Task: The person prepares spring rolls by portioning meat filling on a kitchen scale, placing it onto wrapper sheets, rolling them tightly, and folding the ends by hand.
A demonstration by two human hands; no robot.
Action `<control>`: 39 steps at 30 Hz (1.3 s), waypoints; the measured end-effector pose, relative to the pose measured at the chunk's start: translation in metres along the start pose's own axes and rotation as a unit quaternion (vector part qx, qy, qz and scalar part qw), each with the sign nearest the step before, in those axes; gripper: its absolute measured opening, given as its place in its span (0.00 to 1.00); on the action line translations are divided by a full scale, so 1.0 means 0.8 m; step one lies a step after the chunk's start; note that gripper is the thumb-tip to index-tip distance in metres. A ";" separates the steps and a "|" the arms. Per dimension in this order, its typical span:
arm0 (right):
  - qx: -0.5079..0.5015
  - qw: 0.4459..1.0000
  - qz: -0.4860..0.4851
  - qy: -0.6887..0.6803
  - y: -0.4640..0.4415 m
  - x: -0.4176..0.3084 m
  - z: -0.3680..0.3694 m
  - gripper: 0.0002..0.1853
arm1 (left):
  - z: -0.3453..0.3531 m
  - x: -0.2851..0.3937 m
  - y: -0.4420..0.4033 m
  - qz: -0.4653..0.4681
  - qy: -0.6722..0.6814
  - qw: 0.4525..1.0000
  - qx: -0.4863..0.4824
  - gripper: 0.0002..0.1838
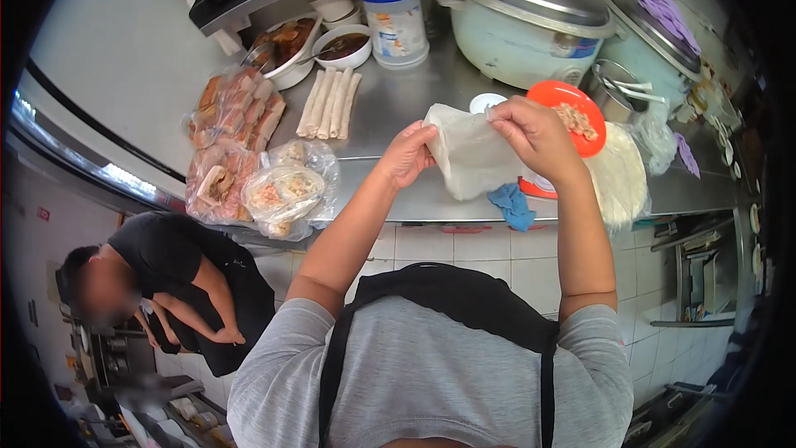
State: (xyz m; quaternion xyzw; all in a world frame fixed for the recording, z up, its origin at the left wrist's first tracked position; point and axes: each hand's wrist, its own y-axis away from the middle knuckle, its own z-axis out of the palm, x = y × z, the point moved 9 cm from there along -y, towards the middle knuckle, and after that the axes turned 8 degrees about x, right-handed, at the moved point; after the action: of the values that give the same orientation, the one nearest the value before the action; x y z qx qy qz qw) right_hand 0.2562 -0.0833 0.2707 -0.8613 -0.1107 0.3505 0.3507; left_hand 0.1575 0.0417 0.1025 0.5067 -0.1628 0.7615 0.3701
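Because the pale sheet (473, 153) looks thin and floppy, both hands pinch it: the left hand (406, 155) has a narrow grip on one side, the right hand (535, 131) on the opposite upper edge, so it hangs spread by the bench (390, 99). The red plate (549, 92) and stacked sheets (620, 176) sit near the right, probably for easy reach; slim rolls (329, 104) lie aligned leftward, likely kept apart.

Both hands (464, 146) hold up a thin pale wrapper (477, 153) — rolled ones (329, 104) lie nearby.
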 end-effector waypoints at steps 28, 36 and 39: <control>-0.125 0.974 0.093 0.166 0.126 0.155 0.184 0.11 | -0.150 -0.015 0.113 0.317 -0.612 0.720 0.078 0.13; 0.066 0.975 0.046 0.208 0.049 0.117 0.028 0.13 | -0.126 -0.051 0.133 0.314 -0.659 0.675 0.110 0.18; 0.167 0.935 0.195 0.245 0.044 0.166 -0.078 0.20 | -0.094 -0.068 0.126 0.324 -0.671 0.665 0.046 0.23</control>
State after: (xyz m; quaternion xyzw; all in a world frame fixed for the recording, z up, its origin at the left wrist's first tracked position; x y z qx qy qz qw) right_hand 0.3935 -0.0840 0.2082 -0.8544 0.2085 0.2032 0.4303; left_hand 0.0468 -0.0008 0.0342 0.8124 -0.4860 0.2936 -0.1326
